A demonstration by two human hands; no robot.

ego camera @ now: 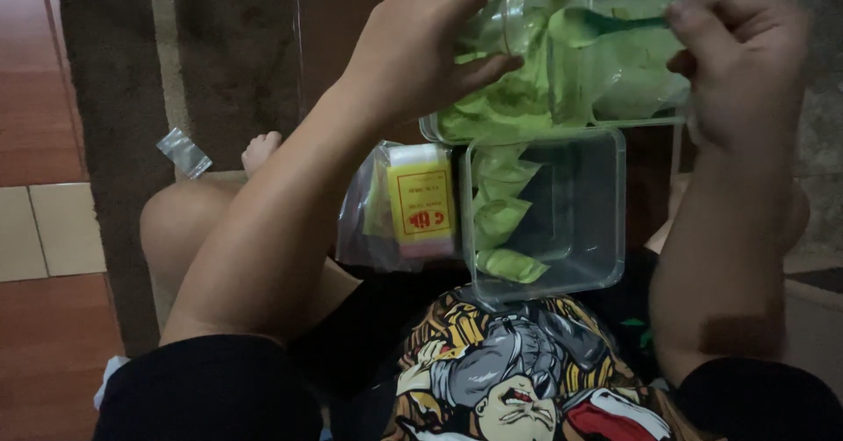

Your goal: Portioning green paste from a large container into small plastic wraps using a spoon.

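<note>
My left hand [421, 41] pinches a small clear plastic bag [505, 19] above a clear container [562, 90] filled with green powder packets. In my right hand [746, 63] is a green plastic spoon [597, 26], its bowl pointing toward the small bag. A second clear rectangular container [571, 221] rests on my lap, holding a few filled green packets [505, 221] along its left side. Next to it lies a pack of small clear bags with a yellow and red label [420, 202].
I sit on the floor with my knee [189, 221] raised at left. One empty clear bag [183, 151] lies on the dark rug. Red and cream floor tiles [39, 230] run along the left. A printed shirt [518, 371] fills the bottom.
</note>
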